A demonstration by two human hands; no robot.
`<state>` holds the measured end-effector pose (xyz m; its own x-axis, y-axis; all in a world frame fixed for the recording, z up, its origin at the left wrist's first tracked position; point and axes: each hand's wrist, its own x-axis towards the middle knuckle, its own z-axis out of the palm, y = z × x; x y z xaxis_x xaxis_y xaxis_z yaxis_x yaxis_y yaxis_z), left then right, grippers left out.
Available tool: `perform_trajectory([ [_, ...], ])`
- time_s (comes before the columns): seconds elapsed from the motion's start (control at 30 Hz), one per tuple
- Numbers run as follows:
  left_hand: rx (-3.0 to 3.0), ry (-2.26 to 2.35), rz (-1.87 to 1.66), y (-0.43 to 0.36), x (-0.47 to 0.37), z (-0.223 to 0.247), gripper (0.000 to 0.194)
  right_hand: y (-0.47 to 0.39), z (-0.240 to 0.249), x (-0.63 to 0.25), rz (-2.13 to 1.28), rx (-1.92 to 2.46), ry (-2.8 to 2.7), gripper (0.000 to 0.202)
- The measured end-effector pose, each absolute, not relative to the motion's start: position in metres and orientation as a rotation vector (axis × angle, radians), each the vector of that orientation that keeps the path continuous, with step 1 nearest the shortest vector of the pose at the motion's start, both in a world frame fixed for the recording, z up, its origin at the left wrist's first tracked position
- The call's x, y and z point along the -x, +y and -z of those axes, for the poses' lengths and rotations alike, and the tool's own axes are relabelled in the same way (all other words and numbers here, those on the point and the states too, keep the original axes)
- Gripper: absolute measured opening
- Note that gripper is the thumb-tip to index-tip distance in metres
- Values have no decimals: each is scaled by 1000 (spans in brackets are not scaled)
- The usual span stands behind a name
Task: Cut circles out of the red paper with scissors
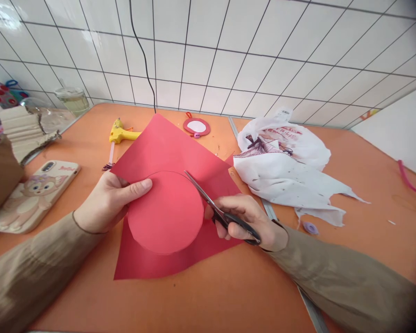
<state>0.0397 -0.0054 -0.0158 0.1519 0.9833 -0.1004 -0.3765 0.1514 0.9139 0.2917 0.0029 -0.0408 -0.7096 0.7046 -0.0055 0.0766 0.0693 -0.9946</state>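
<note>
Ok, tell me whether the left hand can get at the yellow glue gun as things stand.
Probably, but not without letting go: the left hand is holding the red paper. The yellow glue gun lies just beyond, its body uncovered, though the paper's edge seems to reach its handle.

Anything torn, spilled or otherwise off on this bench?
Cardboard at far left: ragged edge, looks torn. White plastic bag, right of the red paper: crumpled, with jagged flaps at its near end, possibly ripped. No spill visible.
</note>
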Motion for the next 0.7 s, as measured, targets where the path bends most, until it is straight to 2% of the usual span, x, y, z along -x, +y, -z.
perform_trajectory([
  [0.7,-883,900,-1136,-6,-38,11,6,3,40,-290,-1677,756,-1890,48],
])
